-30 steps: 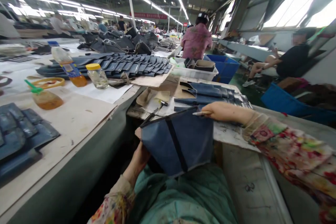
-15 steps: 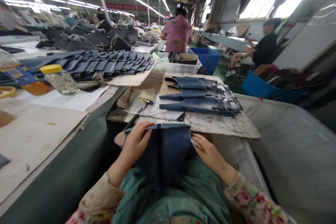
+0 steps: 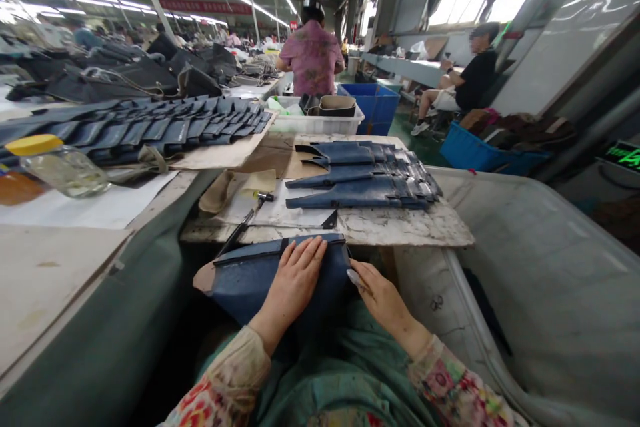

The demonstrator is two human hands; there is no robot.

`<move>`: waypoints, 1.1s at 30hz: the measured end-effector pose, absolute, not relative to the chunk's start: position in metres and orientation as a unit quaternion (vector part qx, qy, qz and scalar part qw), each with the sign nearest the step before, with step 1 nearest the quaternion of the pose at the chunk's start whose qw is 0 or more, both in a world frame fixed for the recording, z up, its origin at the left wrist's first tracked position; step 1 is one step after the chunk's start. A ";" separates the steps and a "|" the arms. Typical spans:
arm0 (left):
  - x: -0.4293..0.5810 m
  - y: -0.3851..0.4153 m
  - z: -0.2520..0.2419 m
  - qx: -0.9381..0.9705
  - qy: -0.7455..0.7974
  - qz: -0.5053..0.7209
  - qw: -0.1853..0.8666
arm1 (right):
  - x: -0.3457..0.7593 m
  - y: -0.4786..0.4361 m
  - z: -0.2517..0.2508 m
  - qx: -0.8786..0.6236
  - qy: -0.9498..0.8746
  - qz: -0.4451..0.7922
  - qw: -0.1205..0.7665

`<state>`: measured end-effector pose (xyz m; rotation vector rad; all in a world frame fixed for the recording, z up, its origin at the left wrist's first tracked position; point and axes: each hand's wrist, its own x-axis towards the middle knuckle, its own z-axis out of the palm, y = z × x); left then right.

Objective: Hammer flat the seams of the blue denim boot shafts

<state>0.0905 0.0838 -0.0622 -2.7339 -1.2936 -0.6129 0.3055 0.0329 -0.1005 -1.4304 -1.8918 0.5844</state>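
A dark blue leather-like piece with black edging lies across my lap, against the front edge of the bench. Its left tip is tan. My left hand rests flat on its top, fingers stretched towards the black-edged far side. At the piece's right edge, my right hand is closed around a small pale, shiny object. Its kind cannot be made out. Just beyond the piece, a hammer with a dark handle leans over the bench edge.
Overlapping blue pieces are stacked on the worn bench board. More lie in rows at left, behind a yellow-lidded jar. A large pale bin stands at right. A co-worker in pink is ahead.
My left hand has moved right, from the piece's left part onto its middle. The piece has turned, its tan tip swinging left and nearer. The camera view has shifted right.
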 end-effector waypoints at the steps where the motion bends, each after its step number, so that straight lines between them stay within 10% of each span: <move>1: 0.089 0.082 -0.063 -0.889 -0.414 -0.192 0.035 | 0.305 0.032 -0.100 -0.551 -0.727 0.226 0.343; 33: 0.135 0.090 -0.045 -0.904 -0.411 -0.120 0.013 | 0.313 0.071 -0.049 -0.550 -0.789 0.047 0.271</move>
